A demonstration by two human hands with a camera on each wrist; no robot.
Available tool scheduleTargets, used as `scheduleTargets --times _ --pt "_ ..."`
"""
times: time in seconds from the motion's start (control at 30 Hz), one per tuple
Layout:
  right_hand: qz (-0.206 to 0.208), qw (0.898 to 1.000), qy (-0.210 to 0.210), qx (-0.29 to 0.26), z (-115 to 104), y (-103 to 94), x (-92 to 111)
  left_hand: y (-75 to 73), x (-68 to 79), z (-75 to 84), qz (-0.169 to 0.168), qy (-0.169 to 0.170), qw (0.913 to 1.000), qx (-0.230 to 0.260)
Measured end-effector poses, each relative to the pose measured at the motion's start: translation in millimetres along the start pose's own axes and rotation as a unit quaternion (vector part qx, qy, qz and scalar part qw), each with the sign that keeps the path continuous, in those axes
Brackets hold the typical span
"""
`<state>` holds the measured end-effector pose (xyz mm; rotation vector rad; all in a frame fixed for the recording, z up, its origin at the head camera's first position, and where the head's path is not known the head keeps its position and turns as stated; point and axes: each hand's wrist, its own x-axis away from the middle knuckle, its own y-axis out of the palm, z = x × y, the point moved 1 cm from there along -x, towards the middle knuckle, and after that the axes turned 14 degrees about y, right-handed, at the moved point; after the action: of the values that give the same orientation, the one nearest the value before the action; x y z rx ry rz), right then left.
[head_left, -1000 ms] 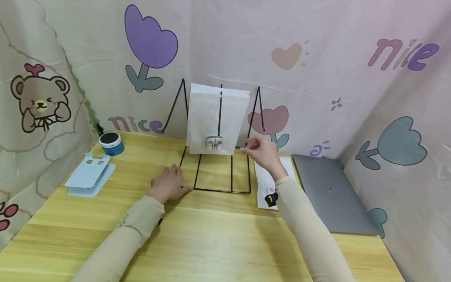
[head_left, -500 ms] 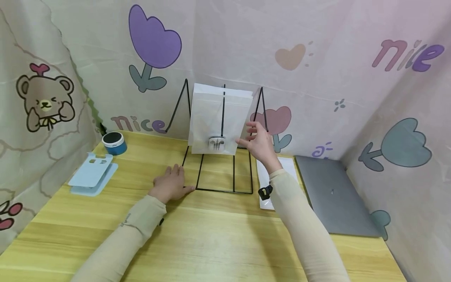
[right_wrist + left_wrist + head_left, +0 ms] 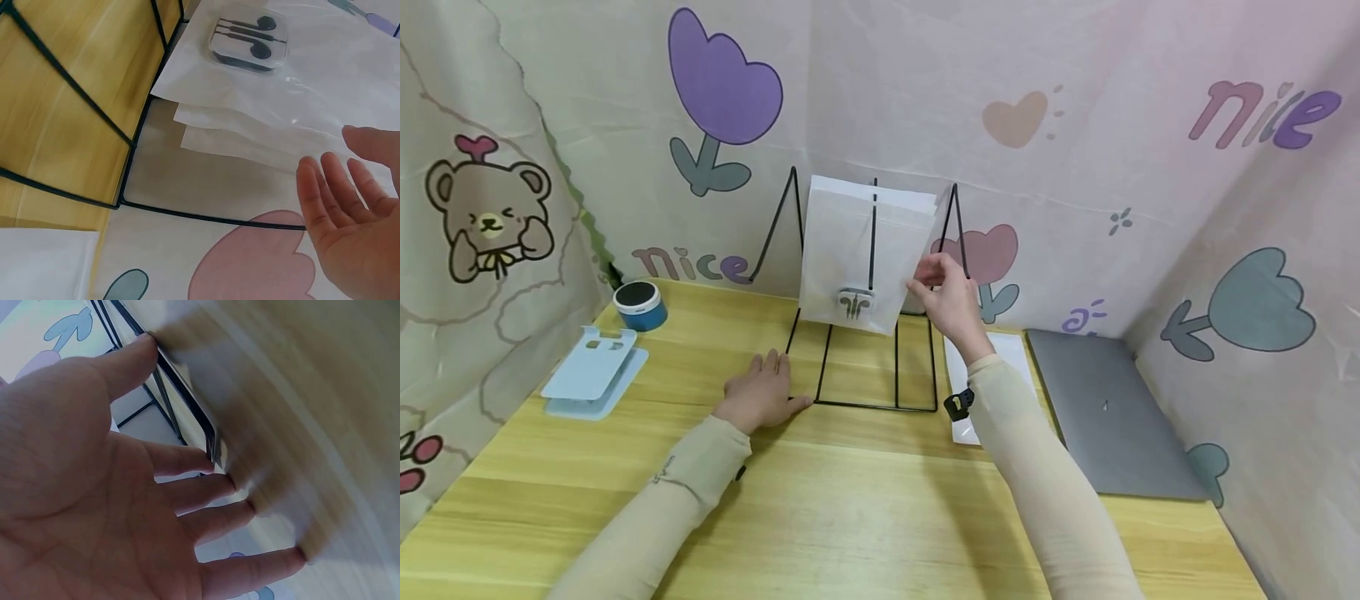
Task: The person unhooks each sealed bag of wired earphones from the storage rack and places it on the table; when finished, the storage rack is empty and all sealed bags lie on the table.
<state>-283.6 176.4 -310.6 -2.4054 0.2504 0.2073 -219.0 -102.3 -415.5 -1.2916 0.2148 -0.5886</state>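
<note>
In the head view, a black wire rack [image 3: 876,407] stands against the back wall, with several clear-fronted white packets [image 3: 842,250] hanging from its middle prong. Coiled earphones in a clear case [image 3: 855,304] show inside the front packet, and again in the right wrist view. My left hand [image 3: 760,392] rests with spread fingers at the rack's front left corner, thumb on the wire and fingertips down on the table. Beside the packets' right edge is my right hand [image 3: 951,296]. Its fingers [image 3: 322,200] are loosely bent at the packets' edges, the thumb held apart from them.
A white packet [image 3: 1022,358] lies right of the rack, partly under the right forearm. Further right sits a grey laptop [image 3: 1112,412]. At left are a light blue phone stand [image 3: 591,367] and a blue round speaker [image 3: 640,307]. Patterned cloth covers the walls.
My right hand has risen from low beside the rack to the packets' right edge. The front packet's lower edge has swung slightly. My left hand stays at the rack's corner.
</note>
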Motion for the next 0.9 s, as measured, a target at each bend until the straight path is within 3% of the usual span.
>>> scheduleTargets --times 0.37,0.67,0.9 --pt "0.043 0.999 0.023 -0.013 -5 0.3 2 -1.4 0.6 1.7 -0.008 -0.005 0.9999 0.007" --pt "0.073 0.996 -0.056 0.002 5 -12.8 13 2.2 -6.0 6.6 -0.011 -0.004 0.9999 0.009" --pt "0.080 0.992 -0.100 0.020 7 -17.3 20 -1.2 -2.6 3.4 -0.012 -0.013 0.9998 0.014"
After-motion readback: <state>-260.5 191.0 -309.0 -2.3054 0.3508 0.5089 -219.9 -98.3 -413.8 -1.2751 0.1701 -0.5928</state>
